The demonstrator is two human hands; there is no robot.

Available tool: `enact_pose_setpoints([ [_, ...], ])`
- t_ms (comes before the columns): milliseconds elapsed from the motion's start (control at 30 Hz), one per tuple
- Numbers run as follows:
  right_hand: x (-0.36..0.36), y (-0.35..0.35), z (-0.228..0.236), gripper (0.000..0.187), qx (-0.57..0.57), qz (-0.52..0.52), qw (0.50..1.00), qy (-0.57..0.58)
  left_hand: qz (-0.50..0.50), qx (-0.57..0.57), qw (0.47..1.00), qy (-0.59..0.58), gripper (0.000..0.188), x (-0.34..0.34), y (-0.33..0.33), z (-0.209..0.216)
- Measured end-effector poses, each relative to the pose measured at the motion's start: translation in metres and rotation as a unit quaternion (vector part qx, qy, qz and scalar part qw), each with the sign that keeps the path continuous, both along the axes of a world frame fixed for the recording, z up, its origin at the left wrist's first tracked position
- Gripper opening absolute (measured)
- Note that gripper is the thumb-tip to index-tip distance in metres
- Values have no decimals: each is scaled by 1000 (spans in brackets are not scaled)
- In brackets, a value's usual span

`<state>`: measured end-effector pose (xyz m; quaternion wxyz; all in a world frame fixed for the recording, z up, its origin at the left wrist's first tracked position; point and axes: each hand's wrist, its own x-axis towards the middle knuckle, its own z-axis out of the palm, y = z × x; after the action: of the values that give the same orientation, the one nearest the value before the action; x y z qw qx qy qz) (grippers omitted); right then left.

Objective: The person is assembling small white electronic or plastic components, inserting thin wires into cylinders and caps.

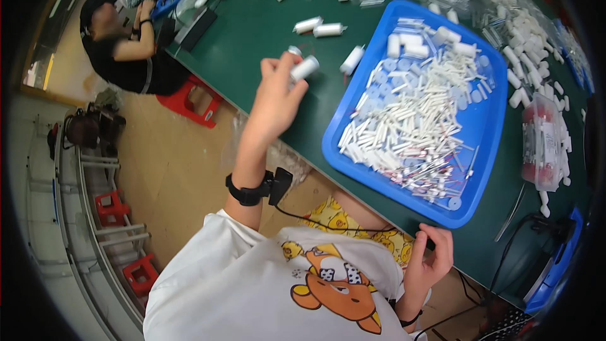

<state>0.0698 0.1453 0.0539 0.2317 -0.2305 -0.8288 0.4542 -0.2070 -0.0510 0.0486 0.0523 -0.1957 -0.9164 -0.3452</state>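
My left hand (278,95) is over the green table, its fingers curled around a white plastic cylinder (305,69) that is slightly blurred. A second white piece shows at its fingertips. Beyond it lie two white cylinders (319,27) with metal pins at their ends, and another cylinder (352,60) rests against the blue tray (332,120). My right hand (432,256) hangs at the table's near edge, fingers loosely bent and apart, with nothing visible in it. Many thin white tubes (404,113), clear bluish discs and red-wired metal pins fill the tray.
White cylinders and clear tubes (530,57) pile along the far and right side. A clear box (541,142) with red contents stands right of the tray. A co-worker in black (126,57) sits at the far left near a red stool (189,100). Cables hang at lower right.
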Motion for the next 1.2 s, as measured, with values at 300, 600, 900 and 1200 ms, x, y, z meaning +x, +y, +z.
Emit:
enact_pose_setpoints([
  [300, -9, -14, -33, 13, 276, 9, 961, -28, 212, 446, 869, -24, 38, 23, -148, -3],
  [600, -33, -26, -50, 5, 422, -89, 902, 23, 255, 139, 930, -224, 33, 14, -250, -225],
  [900, -34, -25, -57, 10, 446, -105, 888, 34, 134, -257, 849, -442, 51, -66, -285, -393],
  [1200, -37, -24, -63, 17, 491, -114, 861, 74, 164, -130, 883, -420, 76, 7, -254, -353],
])
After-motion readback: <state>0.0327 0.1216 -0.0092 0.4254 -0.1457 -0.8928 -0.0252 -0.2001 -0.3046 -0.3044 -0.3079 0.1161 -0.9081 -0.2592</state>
